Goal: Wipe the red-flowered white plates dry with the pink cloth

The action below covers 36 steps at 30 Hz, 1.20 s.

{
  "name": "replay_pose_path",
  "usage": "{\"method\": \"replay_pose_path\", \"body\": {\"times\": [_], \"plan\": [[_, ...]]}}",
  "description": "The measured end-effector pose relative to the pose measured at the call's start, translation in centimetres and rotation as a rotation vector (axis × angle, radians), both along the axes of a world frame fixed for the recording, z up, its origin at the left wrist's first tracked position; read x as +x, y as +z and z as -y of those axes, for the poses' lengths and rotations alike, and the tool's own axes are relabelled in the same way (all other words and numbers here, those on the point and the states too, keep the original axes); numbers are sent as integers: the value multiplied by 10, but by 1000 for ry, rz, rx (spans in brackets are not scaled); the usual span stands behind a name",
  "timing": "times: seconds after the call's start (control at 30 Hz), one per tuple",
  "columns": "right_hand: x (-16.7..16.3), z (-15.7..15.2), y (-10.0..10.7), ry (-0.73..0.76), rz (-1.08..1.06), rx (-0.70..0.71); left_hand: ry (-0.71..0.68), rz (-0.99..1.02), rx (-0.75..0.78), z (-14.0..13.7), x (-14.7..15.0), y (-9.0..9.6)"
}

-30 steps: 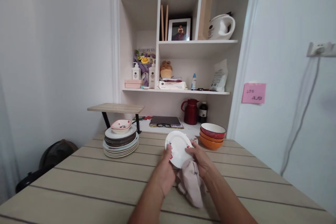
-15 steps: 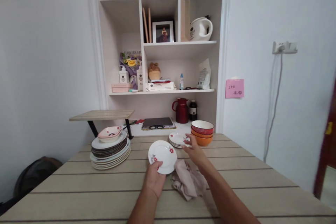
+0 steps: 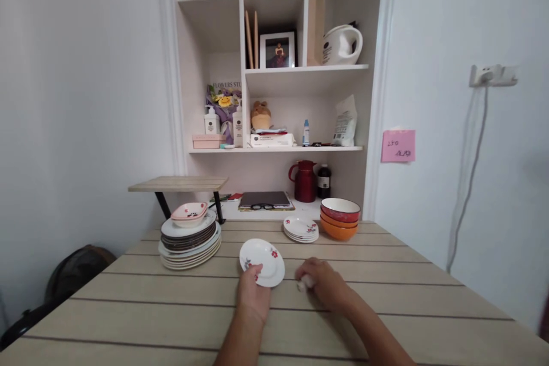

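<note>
My left hand (image 3: 254, 291) grips a small white plate (image 3: 263, 262) with red flowers by its near edge, thumb on top, tilted above the table. To its right, my right hand (image 3: 323, 283) is closed around a crumpled pale cloth (image 3: 305, 283), most of which is hidden in the fist. Beyond my hands lies a short stack of matching flowered plates (image 3: 301, 227). Right beside that stack stand nested bowls (image 3: 339, 220), a red one over orange ones.
At the left, a tall pile of plates (image 3: 191, 249) carries pink-rimmed square bowls (image 3: 189, 213) near a small wooden riser (image 3: 180, 184). Behind the wooden table (image 3: 171, 309), a shelf unit (image 3: 274, 150) holds a red thermos jug (image 3: 305, 181) and a closed laptop (image 3: 265, 200).
My right hand has come back from beside the small plate stack and closed on the cloth, which lay spread on the table. The held plate has tilted slightly. The view has shifted a little.
</note>
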State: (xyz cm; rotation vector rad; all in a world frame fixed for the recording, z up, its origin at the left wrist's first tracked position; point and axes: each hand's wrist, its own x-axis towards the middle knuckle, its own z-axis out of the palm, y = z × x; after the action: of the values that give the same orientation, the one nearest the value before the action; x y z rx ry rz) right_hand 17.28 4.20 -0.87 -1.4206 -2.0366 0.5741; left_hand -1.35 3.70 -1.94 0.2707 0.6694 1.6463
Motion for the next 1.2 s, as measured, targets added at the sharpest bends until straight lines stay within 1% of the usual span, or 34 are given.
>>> {"method": "replay_pose_path", "body": {"times": [0.07, 0.13, 0.23, 0.27, 0.3, 0.33, 0.43, 0.47, 0.53, 0.63, 0.7, 0.77, 0.83, 0.9, 0.97, 1.03, 1.13, 1.2], "plan": [[6, -12, 3, -79, -178, 12, -9, -6, -9, 0, -3, -1], [10, -16, 10, -119, -437, 40, -30, -11, -21, 1, -4, -1], [2, -10, 21, -124, -849, 69, -74, -21, -35, 3, 0, 2], [-3, -7, 24, -109, -905, 74, -96, -24, -36, 4, 3, 3], [-9, -4, 25, -86, -904, 80, -124, -26, -32, 5, 6, 4], [-15, -2, 25, -54, -855, 89, -159, -26, -23, 7, 10, 5], [-28, -1, 20, 64, -578, 172, -298, -18, 61, 12, 20, 9], [-30, -3, 18, 78, -489, 203, -329, -11, 91, 13, 23, 9], [-31, -6, 13, 44, -351, 242, -358, 10, 131, 14, 25, 10], [-33, -6, 9, -26, -220, 202, -358, 57, 157, 12, 22, 10], [-38, -1, 7, 7, -191, 162, -367, 81, 168, 10, 18, 10], [-46, 5, 6, 73, -195, 146, -392, 85, 164, 9, 13, 10], [-55, 9, 5, 129, -226, 167, -413, 84, 156, 9, 11, 9], [-60, 10, 5, 145, -264, 219, -446, 97, 166, 10, 12, 7], [-60, 7, 5, 113, -267, 268, -507, 103, 183, 10, 15, 5], [-55, 1, 7, 41, -231, 280, -553, 95, 191, 11, 20, 4], [-44, -6, 10, -71, -154, 248, -533, 97, 202, 11, 24, 4], [-38, -8, 11, -98, -97, 218, -500, 117, 220, 11, 23, 5]]}}
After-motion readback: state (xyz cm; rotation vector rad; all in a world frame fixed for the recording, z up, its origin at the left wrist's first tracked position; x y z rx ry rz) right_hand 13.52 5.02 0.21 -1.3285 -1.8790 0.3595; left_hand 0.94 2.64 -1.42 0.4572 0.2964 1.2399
